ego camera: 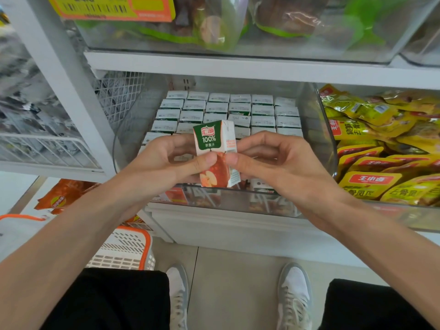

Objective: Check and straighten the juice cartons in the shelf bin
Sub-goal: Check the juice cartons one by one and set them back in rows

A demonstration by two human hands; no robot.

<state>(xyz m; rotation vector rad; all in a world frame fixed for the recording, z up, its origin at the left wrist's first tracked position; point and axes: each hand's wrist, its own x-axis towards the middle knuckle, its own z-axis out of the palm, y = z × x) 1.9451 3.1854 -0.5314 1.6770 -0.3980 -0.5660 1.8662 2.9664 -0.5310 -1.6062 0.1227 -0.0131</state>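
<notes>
A small apple juice carton (212, 141), green, white and red with an apple picture, is held upright just above the front of the clear shelf bin (316, 129). My left hand (166, 160) pinches its left side with thumb on the front. My right hand (273, 160) pinches its right edge. Behind it, several rows of juice cartons (240, 108) stand upright in the bin, tops showing. The cartons directly under my hands are hidden.
A neighbouring clear bin at right holds yellow snack packets (371, 144). Above is a shelf with green-trimmed bags (214, 25) and an orange price tag (112, 8). A white and orange basket (128, 248) stands on the floor at lower left, by orange snack bags (64, 196).
</notes>
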